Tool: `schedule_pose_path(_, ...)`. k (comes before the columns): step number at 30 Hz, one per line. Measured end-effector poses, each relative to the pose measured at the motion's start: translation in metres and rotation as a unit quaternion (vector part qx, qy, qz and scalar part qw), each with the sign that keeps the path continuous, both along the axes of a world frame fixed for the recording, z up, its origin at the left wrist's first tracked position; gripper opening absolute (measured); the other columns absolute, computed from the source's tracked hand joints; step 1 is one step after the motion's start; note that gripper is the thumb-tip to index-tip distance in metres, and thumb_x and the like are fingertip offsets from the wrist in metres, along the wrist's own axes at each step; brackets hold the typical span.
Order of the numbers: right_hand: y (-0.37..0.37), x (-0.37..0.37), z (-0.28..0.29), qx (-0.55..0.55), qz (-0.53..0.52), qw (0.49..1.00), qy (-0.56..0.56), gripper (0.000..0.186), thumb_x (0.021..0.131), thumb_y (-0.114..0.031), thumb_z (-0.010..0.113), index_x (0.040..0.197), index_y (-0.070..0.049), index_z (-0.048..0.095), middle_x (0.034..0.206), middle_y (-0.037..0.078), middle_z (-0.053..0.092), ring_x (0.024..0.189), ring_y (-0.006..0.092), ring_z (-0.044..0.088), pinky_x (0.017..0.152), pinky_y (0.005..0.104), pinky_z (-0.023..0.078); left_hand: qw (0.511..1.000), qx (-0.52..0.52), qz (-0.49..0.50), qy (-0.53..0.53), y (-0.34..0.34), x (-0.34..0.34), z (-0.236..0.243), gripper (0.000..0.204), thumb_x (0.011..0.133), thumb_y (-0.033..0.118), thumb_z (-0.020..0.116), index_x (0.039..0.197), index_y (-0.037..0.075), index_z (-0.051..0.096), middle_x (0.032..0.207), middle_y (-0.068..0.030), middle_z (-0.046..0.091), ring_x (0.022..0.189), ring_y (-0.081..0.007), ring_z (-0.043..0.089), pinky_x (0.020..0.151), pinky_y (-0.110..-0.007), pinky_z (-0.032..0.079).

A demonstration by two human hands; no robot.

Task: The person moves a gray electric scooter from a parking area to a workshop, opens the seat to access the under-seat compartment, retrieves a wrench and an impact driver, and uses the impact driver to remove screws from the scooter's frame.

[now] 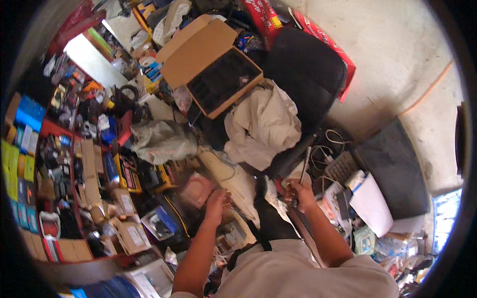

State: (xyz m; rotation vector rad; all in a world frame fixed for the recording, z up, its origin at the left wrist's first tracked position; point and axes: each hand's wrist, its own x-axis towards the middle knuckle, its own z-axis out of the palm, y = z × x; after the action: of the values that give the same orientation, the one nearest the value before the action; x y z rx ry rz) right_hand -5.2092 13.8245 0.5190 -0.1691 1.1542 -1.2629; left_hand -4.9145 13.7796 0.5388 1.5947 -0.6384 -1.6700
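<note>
My left hand [218, 201] is curled closed at lower centre, next to a blurred pinkish-red box [198, 189]; what its fingers hold is unclear. My right hand [300, 193] grips a long silver rod-like tool [304, 164], which points up away from me. Between my hands lies a beige surface [231, 184] beside a dark strip. Above them, crumpled pale cloth [263, 124] rests on a black office chair [308, 69], next to an open cardboard box [169, 64] with a black insert.
Crowded shelves of boxes and small parts [64, 174] line the left. A grey sack [164, 141] lies left of the chair. At right are a black panel [390, 169], papers [370, 208], tangled white cables [333, 139] and bagged items [392, 253]. Red long boxes [263, 15] stand behind the chair.
</note>
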Motion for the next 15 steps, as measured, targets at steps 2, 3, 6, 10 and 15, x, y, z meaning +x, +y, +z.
schedule_pose_path(2, -0.059, -0.011, -0.019, 0.022, -0.025, 0.998, 0.055, 0.021, 0.088, -0.014, 0.053, 0.101, -0.001, 0.062, 0.071, 0.006, 0.058, 0.053, 0.0167, 0.054, 0.050, 0.0295, 0.047, 0.998, 0.047, -0.008, -0.036, -0.073, -0.009, -0.005, 0.022, 0.086, 0.023, 0.057, 0.099, 0.004, 0.056, 0.093, -0.0058, 0.061, 0.071, -0.0165, 0.060, 0.062, -0.029, 0.048)
schedule_pose_path(3, -0.085, -0.012, -0.040, -0.019, -0.045, 0.995, 0.087, 0.022, 0.088, -0.015, 0.053, 0.102, -0.001, 0.062, 0.069, 0.005, 0.056, 0.052, 0.0159, 0.052, 0.049, 0.0291, 0.047, 0.996, 0.027, -0.081, 0.010, -0.107, 0.015, -0.049, 0.023, 0.089, 0.027, 0.053, 0.101, 0.007, 0.053, 0.091, -0.0059, 0.060, 0.075, -0.0179, 0.059, 0.062, -0.031, 0.048)
schedule_pose_path(6, -0.153, -0.014, -0.045, 0.049, -0.100, 0.982, 0.153, 0.022, 0.083, -0.015, 0.054, 0.098, -0.002, 0.064, 0.070, 0.003, 0.055, 0.060, 0.0130, 0.052, 0.055, 0.0283, 0.049, 0.984, 0.030, -0.162, -0.071, -0.192, 0.025, -0.054, 0.032, 0.088, 0.028, 0.053, 0.114, 0.010, 0.051, 0.100, -0.0071, 0.060, 0.083, -0.0198, 0.058, 0.070, -0.036, 0.048)
schedule_pose_path(10, -0.201, -0.045, -0.055, 0.056, -0.099, 0.943, 0.312, 0.022, 0.081, -0.015, 0.053, 0.093, 0.000, 0.063, 0.070, 0.005, 0.056, 0.066, 0.0152, 0.054, 0.061, 0.0297, 0.047, 0.995, 0.055, -0.073, -0.031, -0.298, 0.003, -0.106, 0.033, 0.089, 0.028, 0.051, 0.118, 0.012, 0.050, 0.107, -0.0074, 0.060, 0.087, -0.0197, 0.057, 0.073, -0.037, 0.048)
schedule_pose_path(15, -0.236, -0.066, -0.066, 0.021, -0.074, 0.870, 0.487, 0.017, 0.079, -0.011, 0.052, 0.088, 0.000, 0.061, 0.073, 0.013, 0.058, 0.067, 0.0221, 0.057, 0.064, 0.0330, 0.045, 0.987, 0.065, -0.088, -0.116, -0.374, -0.046, -0.151, 0.039, 0.091, 0.031, 0.048, 0.123, 0.009, 0.048, 0.119, -0.0068, 0.054, 0.100, -0.0241, 0.055, 0.079, -0.041, 0.046)
